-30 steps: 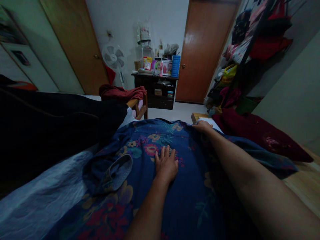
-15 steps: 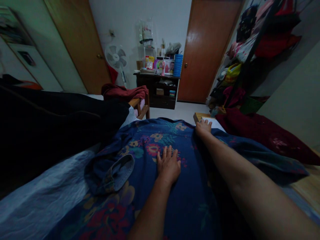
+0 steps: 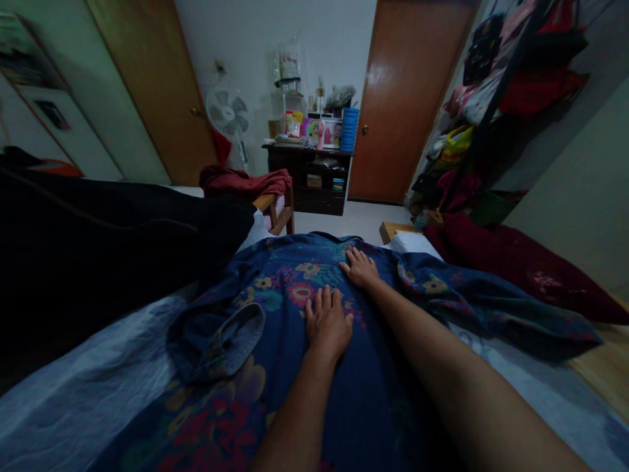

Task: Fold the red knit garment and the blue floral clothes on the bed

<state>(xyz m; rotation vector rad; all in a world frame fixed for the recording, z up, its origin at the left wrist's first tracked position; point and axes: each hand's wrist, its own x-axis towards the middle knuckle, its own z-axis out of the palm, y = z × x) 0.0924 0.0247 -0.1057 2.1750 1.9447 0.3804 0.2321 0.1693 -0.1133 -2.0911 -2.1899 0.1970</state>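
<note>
A dark blue floral denim shirt (image 3: 285, 328) lies spread out over the bed, its collar end pointing away from me. Flat on the middle of it rests my left hand (image 3: 328, 326), fingers spread. My right hand (image 3: 361, 267) lies palm down a little farther up and to the right, near the shoulder, its fingers apart. Neither hand grips the cloth. The left sleeve is folded in, with its cuff (image 3: 240, 339) turned toward me. The other sleeve (image 3: 481, 295) stretches out to the right across the sheet.
Black cloth (image 3: 98, 255) covers the left side of the bed on a pale sheet (image 3: 118, 387). A maroon pillow (image 3: 531, 269) lies at the right. Beyond stand a dark cabinet (image 3: 314, 201), a white fan (image 3: 228, 111) and a brown door (image 3: 400, 98). Bags (image 3: 540, 85) hang at right.
My right hand has moved left and toward me, from the shirt's right shoulder edge onto its upper back. My left hand has stayed almost in place.
</note>
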